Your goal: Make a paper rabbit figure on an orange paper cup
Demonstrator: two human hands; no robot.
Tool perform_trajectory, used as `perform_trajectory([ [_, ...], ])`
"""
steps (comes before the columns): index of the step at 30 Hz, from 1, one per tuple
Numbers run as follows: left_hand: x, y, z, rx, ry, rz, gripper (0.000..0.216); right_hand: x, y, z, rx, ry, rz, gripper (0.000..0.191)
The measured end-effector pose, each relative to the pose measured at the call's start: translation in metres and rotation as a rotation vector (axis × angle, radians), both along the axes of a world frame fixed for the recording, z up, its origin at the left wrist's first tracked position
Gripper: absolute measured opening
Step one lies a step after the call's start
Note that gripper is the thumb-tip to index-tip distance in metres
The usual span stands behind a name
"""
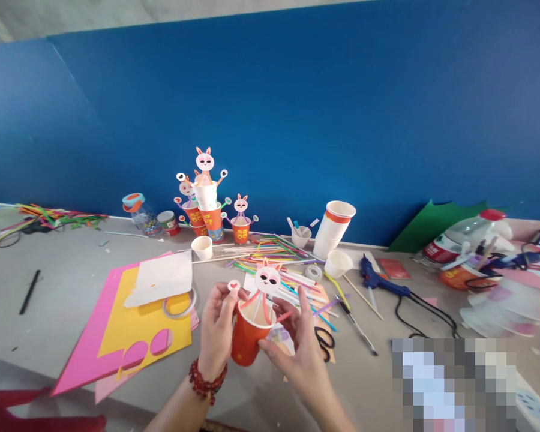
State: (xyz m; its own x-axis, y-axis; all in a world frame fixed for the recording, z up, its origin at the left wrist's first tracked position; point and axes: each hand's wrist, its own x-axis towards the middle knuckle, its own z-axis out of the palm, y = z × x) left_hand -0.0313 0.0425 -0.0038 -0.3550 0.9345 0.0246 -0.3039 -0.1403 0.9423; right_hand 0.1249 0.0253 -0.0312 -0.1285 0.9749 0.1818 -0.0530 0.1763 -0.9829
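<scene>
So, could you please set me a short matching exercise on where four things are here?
1. Nearest red cup
2. Red bead bracelet
3. Blue glue gun
4. Bright pink sheet

A. On the table, farther right than the right hand
B. Partly under the yellow sheet
C. Between the left hand and the right hand
D. Around the left wrist

Pairs: 1-C, 2-D, 3-A, 4-B

Partly out of sight
Cannot see the scissors' (pixel 326 345) blades by the right hand (pixel 299 348), anything under the pixelated patch (pixel 454 384), or the red object (pixel 36 414) beyond the left edge.
</scene>
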Motion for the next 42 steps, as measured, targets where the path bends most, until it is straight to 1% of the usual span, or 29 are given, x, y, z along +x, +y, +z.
perform_trajectory([
  [3,-0.003,0.003,0.004,-0.008,-0.014,0.019,0.025,0.008,0.004,0.003,0.011,0.027,0.004,0.105],
  [5,-0.004,0.004,0.008,-0.01,-0.027,0.01,0.025,0.009,0.006,0.003,-0.011,0.056,0.058,0.106],
  [7,-0.001,0.003,0.012,-0.003,-0.029,-0.026,0.025,0.004,0.006,0.0,-0.054,0.108,0.126,0.11],
  [9,0.003,0.003,0.013,0.001,-0.024,-0.055,0.024,-0.006,0.006,-0.005,-0.093,0.166,0.157,0.114],
  [11,0.007,0.002,0.012,0.0,-0.006,-0.05,0.023,-0.016,0.005,-0.011,-0.105,0.183,0.126,0.114],
  [14,0.01,0.001,0.008,0.0,0.057,-0.015,0.023,-0.025,0.003,-0.017,-0.056,0.111,0.028,0.11],
  [17,0.009,0.0,0.005,-0.002,0.121,-0.009,0.023,-0.027,0.001,-0.02,0.004,0.019,-0.049,0.105],
  [19,0.008,0.0,0.004,-0.001,0.133,-0.013,0.022,-0.026,0.0,-0.022,0.018,-0.011,-0.075,0.105],
  [23,0.009,0.001,0.005,-0.004,0.146,0.004,0.022,-0.025,-0.001,-0.024,0.021,-0.013,-0.071,0.104],
  [26,0.01,0.001,0.006,0.0,0.198,0.043,0.022,-0.027,-0.001,-0.027,0.023,0.02,-0.06,0.103],
  [28,0.01,0.001,0.007,0.002,0.207,0.045,0.022,-0.027,0.0,-0.03,0.021,0.048,-0.048,0.103],
  [32,0.01,0.0,0.004,0.006,0.145,0.027,0.023,-0.028,0.002,-0.034,-0.011,0.106,-0.029,0.107],
  [36,0.01,0.0,0.001,0.015,0.08,-0.004,0.021,-0.028,0.003,-0.034,-0.03,0.131,-0.039,0.108],
  [42,0.011,0.0,0.001,0.017,0.069,0.002,0.02,-0.028,0.003,-0.032,-0.018,0.121,-0.036,0.107],
])
